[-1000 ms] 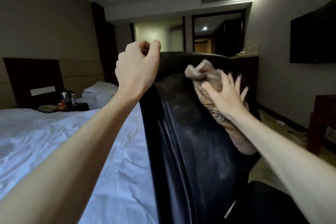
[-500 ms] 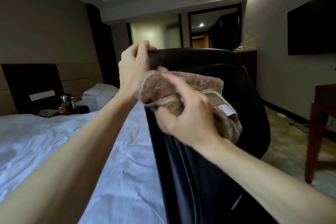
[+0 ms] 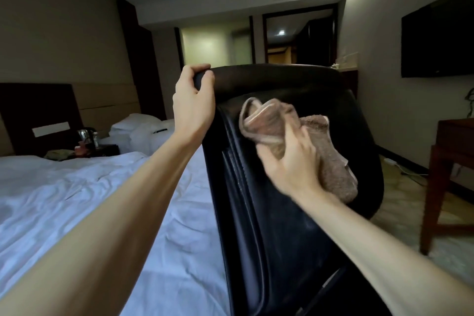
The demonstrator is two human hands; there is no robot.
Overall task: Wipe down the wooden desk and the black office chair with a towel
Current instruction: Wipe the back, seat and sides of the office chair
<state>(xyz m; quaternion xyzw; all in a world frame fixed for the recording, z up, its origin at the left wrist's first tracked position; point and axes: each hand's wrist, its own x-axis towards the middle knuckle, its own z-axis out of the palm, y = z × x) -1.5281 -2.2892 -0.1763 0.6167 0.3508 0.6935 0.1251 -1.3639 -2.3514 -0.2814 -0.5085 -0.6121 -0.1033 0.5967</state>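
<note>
While the left hand [image 3: 193,108] keeps its fingers curled over the top edge of the black office chair [image 3: 282,226], the right hand [image 3: 289,164] grips the bunched brown towel [image 3: 269,120] and presses it to the upper backrest, now lower and further from the left hand than half a second ago. The chair wipe looks mid-stroke; the wooden table [image 3: 456,136] stands well apart at the right.

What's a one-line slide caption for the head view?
Left hand grips the top edge of the black office chair while the right hand holds a brown towel against its backrest.
</note>
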